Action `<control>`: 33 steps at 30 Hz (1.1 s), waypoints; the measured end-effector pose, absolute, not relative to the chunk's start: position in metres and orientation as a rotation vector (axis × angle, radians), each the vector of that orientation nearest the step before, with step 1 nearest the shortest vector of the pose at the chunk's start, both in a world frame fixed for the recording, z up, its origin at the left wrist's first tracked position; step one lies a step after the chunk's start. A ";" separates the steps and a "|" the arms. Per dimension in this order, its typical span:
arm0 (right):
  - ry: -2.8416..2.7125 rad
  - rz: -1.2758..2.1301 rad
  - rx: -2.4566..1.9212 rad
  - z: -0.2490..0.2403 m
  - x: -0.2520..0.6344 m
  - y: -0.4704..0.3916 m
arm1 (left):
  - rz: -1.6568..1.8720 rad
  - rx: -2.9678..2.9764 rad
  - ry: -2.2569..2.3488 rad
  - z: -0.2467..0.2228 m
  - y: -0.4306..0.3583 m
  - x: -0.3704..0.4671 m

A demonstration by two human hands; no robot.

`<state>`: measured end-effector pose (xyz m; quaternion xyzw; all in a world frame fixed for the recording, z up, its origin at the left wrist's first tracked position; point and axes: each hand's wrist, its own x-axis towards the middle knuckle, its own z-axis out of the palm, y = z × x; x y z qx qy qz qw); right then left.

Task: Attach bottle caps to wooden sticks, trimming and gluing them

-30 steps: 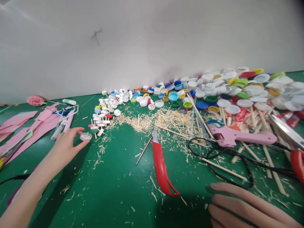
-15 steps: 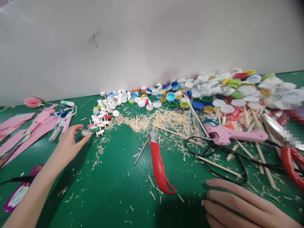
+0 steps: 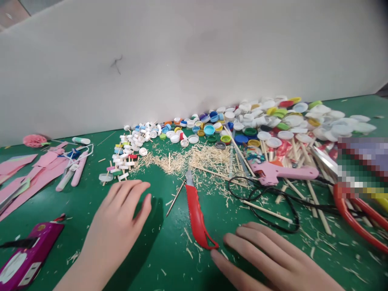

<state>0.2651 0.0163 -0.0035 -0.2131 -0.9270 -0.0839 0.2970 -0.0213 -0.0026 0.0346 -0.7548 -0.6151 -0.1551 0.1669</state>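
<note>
My left hand hovers over the green table with its fingers loosely bent, thumb apart, and nothing in it. Just beyond its fingertips lie rows of small bottle caps on short sticks, with a larger translucent cap on a stick at the near end. My right hand is at the lower right, fingers spread and holding nothing. Its fingertips are close to the handle end of a red utility knife; whether they touch it I cannot tell. A thin metal rod lies left of the knife blade.
Wood shavings cover the middle. Loose bottle caps pile along the white wall. At right are a pink glue gun with a black cord, wooden sticks and red-handled scissors. Pink paper and a purple device lie left.
My left hand has let go of the translucent cap on a stick and come back toward me and right. My right hand has moved left, nearer the knife handle. The view has shifted slightly.
</note>
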 end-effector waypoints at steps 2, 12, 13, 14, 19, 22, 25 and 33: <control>-2.540 -0.248 -0.694 0.003 0.255 0.015 | -0.433 -2.276 -1.780 0.031 0.005 -0.014; -2.578 -0.393 -0.893 0.000 0.213 0.018 | -0.386 -2.533 -1.594 0.030 0.082 0.015; -2.566 -0.417 -0.894 -0.001 0.212 0.018 | -0.380 -2.591 -1.516 0.031 0.091 0.021; -2.559 -0.431 -0.899 -0.003 0.213 0.019 | -0.373 -2.652 -1.434 0.031 0.099 0.028; -2.570 -0.469 -0.930 -0.006 0.218 0.018 | -0.227 -2.789 -1.172 0.028 0.123 0.060; -2.607 -0.456 -0.942 -0.007 0.223 0.017 | -0.157 -2.797 -1.169 0.025 0.127 0.064; -2.610 -0.449 -0.982 -0.006 0.227 0.017 | -0.149 -2.814 -1.212 0.023 0.127 0.060; -2.632 -0.456 -0.956 -0.005 0.246 0.014 | -0.141 -2.829 -1.281 0.021 0.127 0.053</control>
